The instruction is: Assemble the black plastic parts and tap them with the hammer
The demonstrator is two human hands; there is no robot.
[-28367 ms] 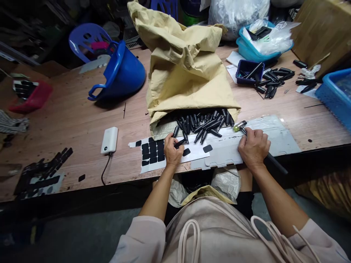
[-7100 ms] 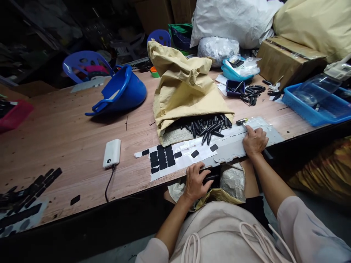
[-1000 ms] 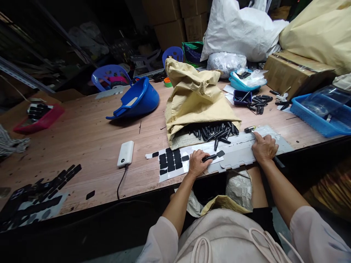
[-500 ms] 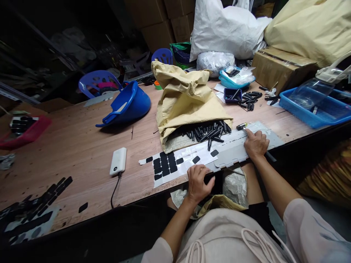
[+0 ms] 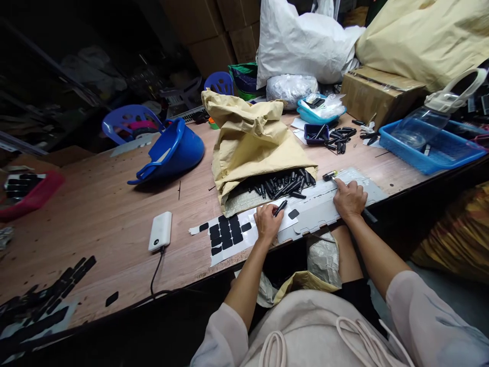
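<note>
My left hand [image 5: 267, 223] is closed around a short black tube-shaped part [image 5: 281, 207], over the white sheet at the table's front edge. Black rounded stickers [image 5: 225, 232] lie on that sheet, with a single sticker [image 5: 294, 214] just right of my hand. My right hand [image 5: 350, 199] grips what looks like a small hammer [image 5: 329, 176]. Its head rests on the grey board [image 5: 317, 216], and its dark handle comes out under my palm. Behind my left hand, a yellow paper sack [image 5: 255, 137] lies with its mouth towards me, full of similar black parts [image 5: 280, 184].
A white power bank [image 5: 160, 231] with a cable and a blue scoop-like container [image 5: 178, 148] are to the left. At the right stands a blue basket [image 5: 431, 158] holding a clear jug. Black parts [image 5: 341, 137] are scattered near a small dark tray [image 5: 316, 133].
My left hand has moved up from the table edge onto the sheet and now holds a black tube-shaped part. The part sticking out before the sack's mouth is gone. My right hand keeps its hold.
</note>
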